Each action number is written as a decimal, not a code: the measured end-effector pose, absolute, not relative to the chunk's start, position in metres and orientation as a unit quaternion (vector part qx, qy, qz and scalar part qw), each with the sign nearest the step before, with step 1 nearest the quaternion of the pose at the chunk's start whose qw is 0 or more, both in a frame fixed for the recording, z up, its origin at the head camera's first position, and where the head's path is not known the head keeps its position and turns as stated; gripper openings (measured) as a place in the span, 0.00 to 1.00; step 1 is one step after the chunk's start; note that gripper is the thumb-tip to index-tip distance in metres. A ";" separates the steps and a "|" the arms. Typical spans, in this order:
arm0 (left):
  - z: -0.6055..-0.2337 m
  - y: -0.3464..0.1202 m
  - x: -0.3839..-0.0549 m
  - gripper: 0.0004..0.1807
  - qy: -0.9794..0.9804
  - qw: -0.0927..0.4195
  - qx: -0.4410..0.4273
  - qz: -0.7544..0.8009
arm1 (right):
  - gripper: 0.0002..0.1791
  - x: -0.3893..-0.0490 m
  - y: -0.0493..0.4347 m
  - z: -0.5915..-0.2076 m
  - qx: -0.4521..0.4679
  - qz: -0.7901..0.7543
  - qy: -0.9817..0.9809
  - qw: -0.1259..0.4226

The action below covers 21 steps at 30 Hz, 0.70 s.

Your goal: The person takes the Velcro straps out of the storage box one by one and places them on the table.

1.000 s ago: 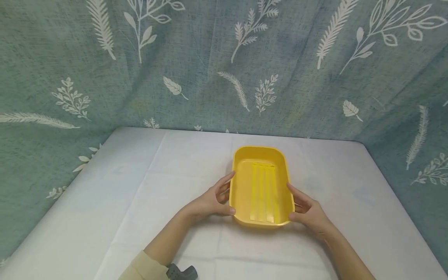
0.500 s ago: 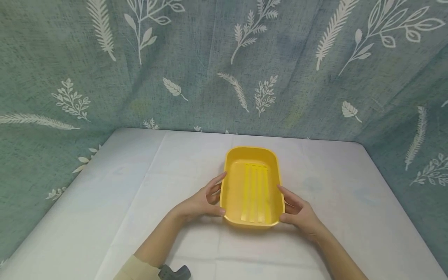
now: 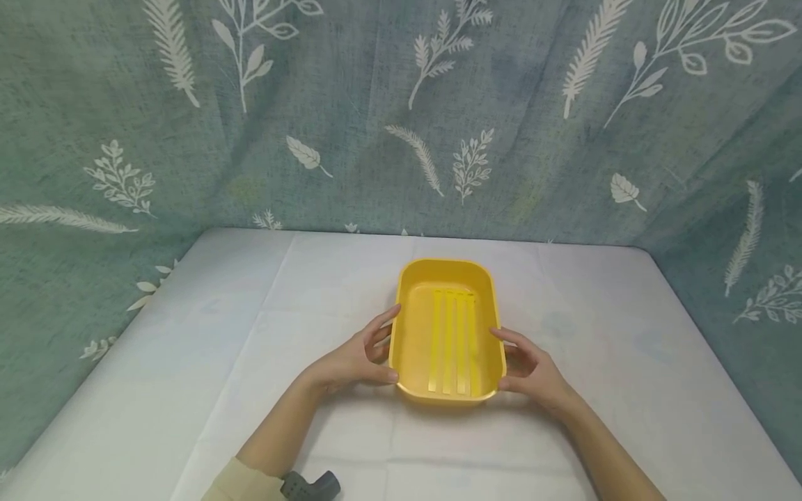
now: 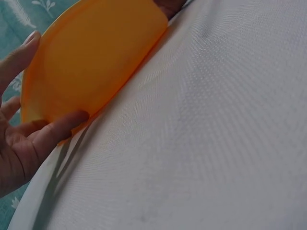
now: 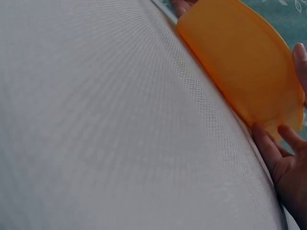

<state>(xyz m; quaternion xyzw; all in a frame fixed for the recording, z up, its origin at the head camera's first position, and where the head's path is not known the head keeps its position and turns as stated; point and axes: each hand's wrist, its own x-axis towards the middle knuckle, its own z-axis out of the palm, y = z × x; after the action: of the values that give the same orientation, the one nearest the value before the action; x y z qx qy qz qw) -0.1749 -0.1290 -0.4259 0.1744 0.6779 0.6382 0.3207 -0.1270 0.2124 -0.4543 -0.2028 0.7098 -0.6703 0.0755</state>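
Your left hand (image 3: pixel 358 360) has its thumb (image 3: pixel 383 376) and index finger (image 3: pixel 383 319) spread well apart, holding the left side of the yellow tray (image 3: pixel 413 341); your right hand (image 3: pixel 539 374) mirrors it on the right side, thumb (image 3: pixel 515 383) at the near corner and index finger (image 3: pixel 515 338) farther along the rim; the other fingers sit lower against the walls, partly hidden, so how far they reach beneath you cannot tell.

The one tray lies between your two sets of fingers, its long sides running away from you; four brighter yellow stripes (image 3: pixel 447 344) line its floor, inward of your fingertips; whether its base touches the white cloth (image 3: pixel 301 278) under your hands is unclear.

Behind your left fingers, toward you, are one beige sleeve (image 3: pixel 243 481) and one dark grey piece (image 3: pixel 310 487); well beyond both hands hangs leaf-patterned green-blue fabric (image 3: pixel 351 76).
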 end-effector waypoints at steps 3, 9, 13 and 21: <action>-0.424 -0.129 -0.177 0.61 0.679 0.322 0.169 0.638 | 0.39 -0.127 0.212 -0.456 -0.198 -0.673 0.709 0.069; -0.418 -0.132 -0.186 0.53 0.702 0.306 0.158 0.624 | 0.40 -0.127 0.212 -0.459 -0.206 -0.681 0.700 0.060; -0.411 -0.138 -0.196 0.48 0.699 0.290 0.178 0.629 | 0.40 -0.128 0.212 -0.459 -0.203 -0.687 0.695 0.065; -0.378 -0.142 -0.206 0.41 0.732 0.241 0.163 0.616 | 0.41 -0.127 0.211 -0.459 -0.209 -0.689 0.691 0.068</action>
<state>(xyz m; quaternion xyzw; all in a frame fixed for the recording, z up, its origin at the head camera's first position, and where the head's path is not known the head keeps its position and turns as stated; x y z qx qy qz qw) -0.2064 -0.1417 -0.3779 0.1635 0.7316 0.6163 0.2414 -0.1266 0.2111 -0.4593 -0.2088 0.6906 -0.6891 0.0682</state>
